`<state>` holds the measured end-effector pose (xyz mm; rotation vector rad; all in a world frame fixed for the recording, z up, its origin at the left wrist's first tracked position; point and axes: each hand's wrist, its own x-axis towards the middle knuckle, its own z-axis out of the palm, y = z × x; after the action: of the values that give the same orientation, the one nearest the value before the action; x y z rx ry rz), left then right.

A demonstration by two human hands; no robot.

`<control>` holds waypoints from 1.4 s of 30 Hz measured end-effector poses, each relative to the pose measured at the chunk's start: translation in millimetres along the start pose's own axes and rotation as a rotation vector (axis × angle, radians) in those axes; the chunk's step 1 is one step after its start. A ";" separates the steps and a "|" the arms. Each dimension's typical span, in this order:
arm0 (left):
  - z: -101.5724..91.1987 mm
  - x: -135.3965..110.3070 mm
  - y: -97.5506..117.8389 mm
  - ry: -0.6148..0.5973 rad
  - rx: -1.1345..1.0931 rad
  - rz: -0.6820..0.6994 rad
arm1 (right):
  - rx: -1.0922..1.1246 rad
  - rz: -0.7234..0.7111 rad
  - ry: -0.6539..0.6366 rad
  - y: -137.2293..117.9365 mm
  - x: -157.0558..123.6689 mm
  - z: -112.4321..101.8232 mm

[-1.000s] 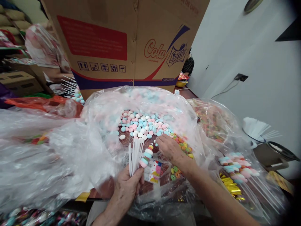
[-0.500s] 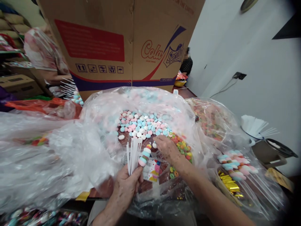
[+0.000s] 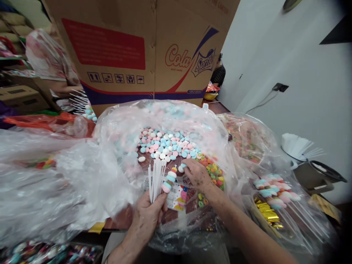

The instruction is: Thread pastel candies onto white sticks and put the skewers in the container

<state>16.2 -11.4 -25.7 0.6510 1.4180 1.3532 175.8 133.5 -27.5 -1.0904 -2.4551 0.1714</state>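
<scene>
My left hand (image 3: 152, 211) is closed round a bundle of white sticks (image 3: 156, 179). In the same grip is a candy skewer (image 3: 169, 180), threaded with pink, blue and white marshmallows and coloured gummy rings. To its right, my right hand (image 3: 196, 174) pinches a pale blue marshmallow (image 3: 183, 166) between thumb and fingertips; a white one shows right beside it. Beyond both hands lies a spread of loose pink, white and blue marshmallows (image 3: 165, 143). Coloured gummy rings (image 3: 214, 171) are heaped by my right wrist. A printed card (image 3: 177, 198) lies under clear plastic near my left hand.
A big cardboard box (image 3: 118, 44) stands behind the plastic marshmallow bag (image 3: 121, 121). Crumpled clear plastic (image 3: 90, 190) covers the left side. Finished skewers (image 3: 276, 190) lie at right with gold ties (image 3: 266, 212), near a grey pot (image 3: 316, 179). A person (image 3: 52, 62) works at far left.
My right hand has shifted slightly, and a pale blue marshmallow now shows at its fingertips beside the white one. My left hand keeps hold of the sticks and skewer.
</scene>
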 end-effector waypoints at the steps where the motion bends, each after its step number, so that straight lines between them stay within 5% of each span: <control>1: -0.5 0.2 -1.0 -0.002 -0.002 0.003 | 0.001 0.001 -0.008 0.0 0.6 0.8; 10: -0.8 0.5 -2.0 -0.007 -0.005 -0.002 | -0.134 -0.027 -0.127 -6.6 -1.1 10.1; 14: -1.2 1.2 -2.6 -0.018 0.008 -0.009 | -0.057 -0.047 -0.086 -9.3 -2.4 14.1; 17: -1.6 1.9 -3.7 -0.013 0.032 -0.017 | 0.213 0.125 0.000 -5.7 2.0 13.4; 21: -0.9 0.9 -0.7 -0.035 0.051 -0.025 | 0.905 0.478 0.048 -3.1 9.7 -3.4; 26: 1.7 -2.2 7.3 -0.038 0.066 -0.032 | 1.389 0.585 -0.075 -14.4 15.4 -28.6; 36: 2.5 -0.2 4.2 -0.061 0.039 -0.034 | 1.474 0.616 -0.091 -19.8 17.8 -26.9; 42: 3.9 1.2 5.5 -0.060 0.028 -0.048 | 1.326 0.549 -0.039 -20.7 13.2 -22.6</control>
<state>17.9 -7.6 -20.3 0.6664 1.3977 1.2684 164.1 127.5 3.3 -0.9830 -1.3728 1.6625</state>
